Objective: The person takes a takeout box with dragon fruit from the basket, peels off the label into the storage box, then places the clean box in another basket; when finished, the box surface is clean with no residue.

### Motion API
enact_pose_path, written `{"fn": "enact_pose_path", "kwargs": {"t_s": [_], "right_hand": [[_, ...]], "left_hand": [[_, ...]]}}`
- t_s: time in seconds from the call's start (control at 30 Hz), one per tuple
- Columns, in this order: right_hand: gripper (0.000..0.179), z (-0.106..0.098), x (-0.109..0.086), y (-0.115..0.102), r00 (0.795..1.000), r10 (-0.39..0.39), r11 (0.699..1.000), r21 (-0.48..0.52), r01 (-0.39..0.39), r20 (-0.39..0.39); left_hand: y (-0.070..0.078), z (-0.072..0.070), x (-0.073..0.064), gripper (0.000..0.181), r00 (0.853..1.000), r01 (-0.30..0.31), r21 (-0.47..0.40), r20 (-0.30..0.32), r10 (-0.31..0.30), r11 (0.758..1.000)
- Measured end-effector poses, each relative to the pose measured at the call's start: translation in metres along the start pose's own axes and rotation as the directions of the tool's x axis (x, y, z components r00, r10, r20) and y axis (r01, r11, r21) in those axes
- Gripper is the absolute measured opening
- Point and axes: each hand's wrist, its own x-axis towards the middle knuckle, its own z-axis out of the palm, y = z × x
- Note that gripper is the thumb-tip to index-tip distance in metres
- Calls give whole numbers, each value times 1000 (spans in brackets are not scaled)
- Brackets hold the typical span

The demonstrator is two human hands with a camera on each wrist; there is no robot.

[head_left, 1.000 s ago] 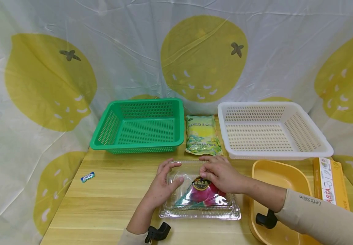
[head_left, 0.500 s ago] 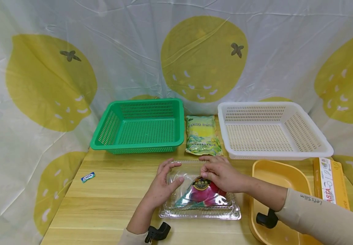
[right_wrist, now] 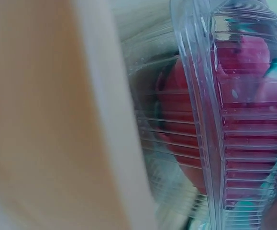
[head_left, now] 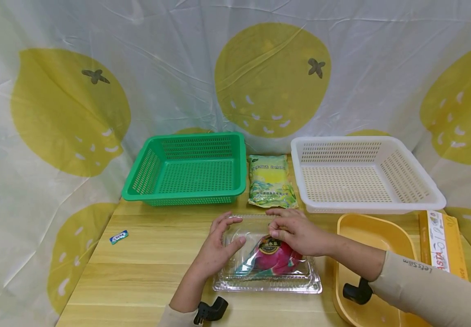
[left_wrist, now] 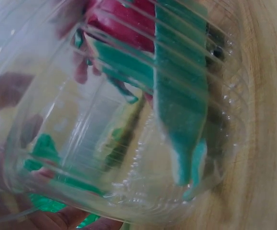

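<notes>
A clear plastic clamshell fruit box (head_left: 268, 284) lies closed on the table, a black label (head_left: 270, 244) on its lid. Inside are a pink-red dragon fruit (head_left: 278, 261) and flat teal-green pieces, one a long strip (left_wrist: 181, 72) in the left wrist view. My left hand (head_left: 219, 245) holds the box's left side, thumb over the lid and fingers reaching to the far edge. From the right, my right hand (head_left: 298, 234) grips the far part of the lid with curled fingers, thumb close to the label. The fingertips at the back edge are partly hidden.
A green basket (head_left: 184, 198) and a white basket (head_left: 374, 206) stand at the back, a yellow-green food bag (head_left: 272, 181) between them. At right are a yellow basin (head_left: 341, 272) under my forearm and an orange pasta box (head_left: 456, 245). A small gum-like packet (head_left: 119, 236) lies left.
Both hands and the box stay in place. The head view shifts very slightly, and the glare on the lid changes.
</notes>
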Motion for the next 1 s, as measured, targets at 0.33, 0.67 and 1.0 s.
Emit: {"fn": "enact_pose_path", "kwargs": {"t_s": [0.33, 0.67, 1.0], "right_hand": [[14, -2, 0, 1, 1000, -11, 1000, 21, 11, 10], [17, -7, -2, 3, 999, 20, 998, 67, -23, 43], [17, -10, -2, 3, 997, 45, 993, 107, -52, 65]], "left_hand": [[0, 0, 0, 46, 1000, 7, -3, 1, -7, 1000], [-2, 0, 0, 47, 1000, 5, -10, 9, -5, 1000], [-2, -1, 0, 45, 1000, 17, -4, 5, -17, 1000]]}}
